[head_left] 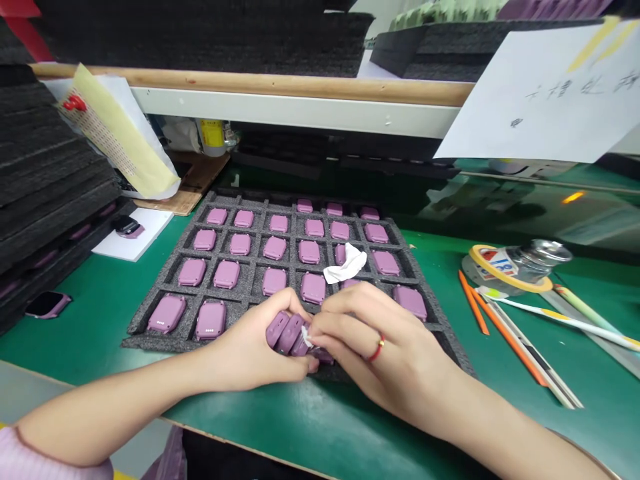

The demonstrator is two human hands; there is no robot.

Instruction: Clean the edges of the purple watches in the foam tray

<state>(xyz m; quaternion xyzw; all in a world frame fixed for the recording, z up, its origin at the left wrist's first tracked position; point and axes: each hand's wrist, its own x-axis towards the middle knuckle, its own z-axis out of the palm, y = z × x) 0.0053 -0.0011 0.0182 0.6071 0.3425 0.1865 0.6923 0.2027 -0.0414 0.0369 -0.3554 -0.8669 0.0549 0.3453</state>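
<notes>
**Left hand** (253,347): clenched, curled around a cluster of purple watches (290,335), about 3 showing, the cluster held over the near edge of a grey foam tray (135,340).

**Right hand** (385,350): closed against the same cluster, a scrap of white cloth (305,337) pinched between fingers and watches. Red ring (379,348) on 1 finger.

**Tray contents:** rows of purple watches (275,248), 1 per pocket. Loose white cloth (345,263) lying across 1 watch, right of centre.

**Left of tray:** stacked black foam sheets (55,177); 1 watch with dark screen (49,305) on the green bench mat (320,433); 1 more watch (131,230) on a white card (150,233).

**Right of tray:** roll of tape (505,270) around a glass jar (543,257); 2 orange sticks (473,301); white-and-yellow pen (565,321).

**Above:** paper sign with handwriting (545,87), hanging over a wooden rail (250,79); yellow sheet with red clip (75,102).
</notes>
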